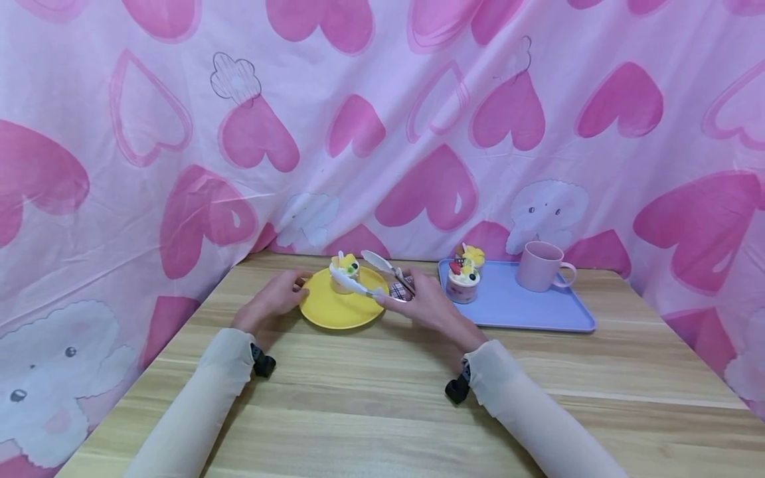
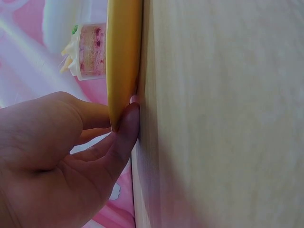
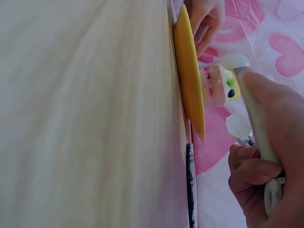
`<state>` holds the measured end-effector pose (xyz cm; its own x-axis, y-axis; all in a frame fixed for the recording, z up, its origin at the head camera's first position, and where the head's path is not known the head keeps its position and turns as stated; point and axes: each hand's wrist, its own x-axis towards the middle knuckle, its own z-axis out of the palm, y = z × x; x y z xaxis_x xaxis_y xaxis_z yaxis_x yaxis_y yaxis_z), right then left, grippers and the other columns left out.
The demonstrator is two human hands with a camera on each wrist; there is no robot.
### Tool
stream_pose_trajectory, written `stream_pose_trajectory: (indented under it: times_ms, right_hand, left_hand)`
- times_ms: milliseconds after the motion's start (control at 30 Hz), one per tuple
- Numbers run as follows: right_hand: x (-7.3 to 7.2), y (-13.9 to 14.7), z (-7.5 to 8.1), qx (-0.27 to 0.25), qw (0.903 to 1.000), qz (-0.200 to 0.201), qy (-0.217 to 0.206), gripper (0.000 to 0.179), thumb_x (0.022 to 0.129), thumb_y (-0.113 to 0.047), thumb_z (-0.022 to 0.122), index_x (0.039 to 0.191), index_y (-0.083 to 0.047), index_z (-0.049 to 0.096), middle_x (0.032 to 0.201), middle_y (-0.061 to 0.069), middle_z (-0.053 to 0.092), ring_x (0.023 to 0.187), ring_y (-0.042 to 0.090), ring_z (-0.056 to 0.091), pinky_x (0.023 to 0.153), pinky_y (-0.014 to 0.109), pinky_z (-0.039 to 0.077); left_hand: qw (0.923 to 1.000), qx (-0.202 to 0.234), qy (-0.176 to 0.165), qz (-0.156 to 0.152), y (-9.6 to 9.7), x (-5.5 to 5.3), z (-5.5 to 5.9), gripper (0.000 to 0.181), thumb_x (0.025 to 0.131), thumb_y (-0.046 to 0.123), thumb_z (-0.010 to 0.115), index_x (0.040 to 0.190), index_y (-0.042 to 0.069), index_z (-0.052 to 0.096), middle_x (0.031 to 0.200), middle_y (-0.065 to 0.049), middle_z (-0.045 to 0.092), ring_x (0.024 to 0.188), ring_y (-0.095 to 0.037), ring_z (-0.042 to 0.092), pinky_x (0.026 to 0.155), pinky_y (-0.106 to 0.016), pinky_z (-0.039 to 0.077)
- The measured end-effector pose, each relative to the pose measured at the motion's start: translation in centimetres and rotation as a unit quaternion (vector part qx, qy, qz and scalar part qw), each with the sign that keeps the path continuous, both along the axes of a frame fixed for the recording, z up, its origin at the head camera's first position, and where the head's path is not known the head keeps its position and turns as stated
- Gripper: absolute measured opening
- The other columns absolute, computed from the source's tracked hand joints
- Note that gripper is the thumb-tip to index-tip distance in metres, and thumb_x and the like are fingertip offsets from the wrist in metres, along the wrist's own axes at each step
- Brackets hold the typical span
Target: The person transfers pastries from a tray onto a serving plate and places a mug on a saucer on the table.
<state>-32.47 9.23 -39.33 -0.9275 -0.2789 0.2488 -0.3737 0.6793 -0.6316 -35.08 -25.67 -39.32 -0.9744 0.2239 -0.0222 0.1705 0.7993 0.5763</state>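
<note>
Forearm sleeves (image 1: 203, 385) cut off at lower edge of head view. Left hand (image 1: 276, 293) pinches the rim of the yellow plate (image 1: 339, 316); a digit under the rim shows only in left-wrist view. Right hand (image 1: 429, 304) clamped on tongs (image 1: 376, 261), tong ends apart; contact with the dessert cup (image 2: 92, 51) on the plate: cannot tell. Cup's pink layers plain from left wrist, partly covered by tongs in head view. Checked mat (image 1: 399, 291) mostly hidden. On the blue tray (image 1: 538, 317), front cup (image 1: 463, 291) masks rear cup (image 1: 475, 256).

Pale cream long sleeves (image 1: 194, 398); dark wristbands (image 1: 467, 369), each with a small black block (image 1: 457, 391).
</note>
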Motion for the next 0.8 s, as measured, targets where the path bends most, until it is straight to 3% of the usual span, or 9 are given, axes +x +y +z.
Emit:
stream_pose_trajectory:
  times_ms: [167,400,533,800]
  right_hand:
    - [0.5,1.2,-0.1,0.026,0.9994,0.020,0.014,0.088,0.084,-0.059,0.089,0.150,-0.009,0.057,0.122,0.011,0.073,0.101,0.020,0.066,0.084,0.035,0.058]
    - [0.9,2.5,0.0,-0.001,0.9987,0.025,0.044,0.084,0.085,-0.053,0.090,0.153,-0.015,0.059,0.125,0.010,0.074,0.102,0.019,0.066,0.084,0.034,0.060]
    - [1.1,3.2,0.1,0.002,0.9975,0.036,0.060,0.077,0.087,-0.056,0.088,0.150,-0.020,0.062,0.119,0.009,0.075,0.098,0.019,0.064,0.078,0.032,0.057]
    - [1.8,4.6,0.4,0.022,0.9981,0.017,0.056,0.097,0.085,-0.064,0.086,0.163,-0.021,0.050,0.095,0.006,0.065,0.081,0.018,0.059,0.057,0.026,0.049]
  left_hand:
    - [1.0000,0.001,0.000,-0.002,-0.1,0.0,-0.1,0.051,0.109,0.009,0.057,0.157,-0.006,0.048,0.147,-0.030,0.062,0.134,-0.043,0.061,0.115,-0.056,0.054]
    - [1.0000,0.004,-0.005,0.003,0.1,0.2,0.1,0.051,0.110,0.009,0.056,0.158,-0.005,0.047,0.149,-0.030,0.061,0.134,-0.041,0.061,0.116,-0.055,0.054]
    - [1.0000,0.006,-0.006,0.005,0.1,0.2,0.1,0.051,0.110,0.009,0.056,0.158,-0.005,0.047,0.148,-0.030,0.061,0.133,-0.041,0.062,0.115,-0.055,0.055]
    - [1.0000,0.003,-0.001,-0.001,-0.1,0.1,0.1,0.051,0.110,0.010,0.057,0.158,-0.005,0.048,0.147,-0.030,0.061,0.132,-0.041,0.062,0.114,-0.055,0.055]
